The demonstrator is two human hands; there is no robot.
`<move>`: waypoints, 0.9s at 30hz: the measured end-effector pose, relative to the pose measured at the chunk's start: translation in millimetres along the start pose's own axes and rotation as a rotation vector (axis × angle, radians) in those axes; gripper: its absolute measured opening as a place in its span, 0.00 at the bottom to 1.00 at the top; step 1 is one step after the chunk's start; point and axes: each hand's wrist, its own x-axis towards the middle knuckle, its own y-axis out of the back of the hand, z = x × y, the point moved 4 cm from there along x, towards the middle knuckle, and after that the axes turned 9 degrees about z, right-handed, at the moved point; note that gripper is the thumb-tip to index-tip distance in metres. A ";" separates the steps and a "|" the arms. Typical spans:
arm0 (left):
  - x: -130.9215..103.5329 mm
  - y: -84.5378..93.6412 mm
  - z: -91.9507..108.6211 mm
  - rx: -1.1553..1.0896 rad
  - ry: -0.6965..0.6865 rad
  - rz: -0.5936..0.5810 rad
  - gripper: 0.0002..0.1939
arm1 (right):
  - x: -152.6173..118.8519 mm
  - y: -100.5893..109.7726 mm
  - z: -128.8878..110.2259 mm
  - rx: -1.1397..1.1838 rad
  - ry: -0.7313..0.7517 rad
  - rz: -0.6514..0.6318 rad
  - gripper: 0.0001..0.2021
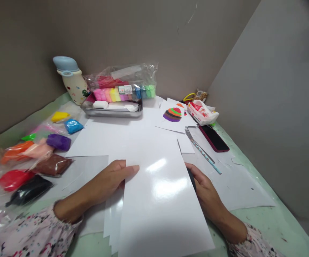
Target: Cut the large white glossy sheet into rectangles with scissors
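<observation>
A glossy white sheet of paper point(160, 207) stands out in front of me, with light glaring off its surface. My left hand point(117, 175) pinches its left edge, thumb on top and fingers behind. Behind the sheet's right edge, my right hand point(204, 185) is wrapped round the dark handle of what look like scissors point(191, 179). One thin blade tip pokes up past the sheet's upper right edge; the rest is hidden by the paper. More white sheets point(113, 223) lie beneath, at the lower left.
Bagged coloured clay point(59, 142) lies along the left. A bottle point(75, 85) and a metal tray point(114, 113) with a clay bag point(127, 85) stand at the back. To the right are painted papers point(173, 125), a fork point(194, 141), a phone point(213, 138) and a tissue pack point(201, 112).
</observation>
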 end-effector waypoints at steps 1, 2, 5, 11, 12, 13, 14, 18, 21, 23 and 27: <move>-0.1 0.2 0.3 0.005 -0.004 0.010 0.21 | -0.3 0.2 -0.7 -0.006 0.008 0.002 0.17; -0.2 0.3 0.7 0.016 -0.007 0.019 0.22 | -0.7 0.4 -1.4 -0.011 0.017 0.003 0.17; -1.0 -0.5 2.1 0.054 -0.011 0.020 0.22 | -1.5 0.4 -2.1 -0.008 0.025 -0.008 0.18; -1.4 -0.6 3.6 0.086 -0.011 0.024 0.22 | -1.5 0.0 -1.2 -0.003 0.000 0.006 0.19; -1.1 -0.2 3.5 0.097 -0.015 0.025 0.22 | -1.6 -0.3 -1.2 -0.001 -0.003 0.005 0.19; -0.9 0.1 3.3 0.106 -0.017 0.024 0.22 | -1.7 -0.6 -1.2 0.002 -0.004 0.002 0.18; -0.6 0.4 3.0 0.108 -0.020 0.024 0.22 | -1.8 -0.9 -1.1 0.004 -0.006 -0.004 0.18; -0.6 1.2 1.6 0.114 -0.023 0.042 0.22 | -1.2 0.2 1.4 0.018 -0.019 0.007 0.17; -1.8 1.0 2.1 0.142 -0.014 0.058 0.23 | -0.5 1.0 3.4 0.028 -0.031 0.010 0.16; -2.4 0.7 3.1 0.158 -0.011 0.061 0.22 | -0.4 1.5 3.5 0.020 -0.032 0.016 0.16; -2.3 -0.2 3.7 0.159 -0.005 0.044 0.22 | -1.5 1.7 1.9 0.020 -0.032 0.021 0.16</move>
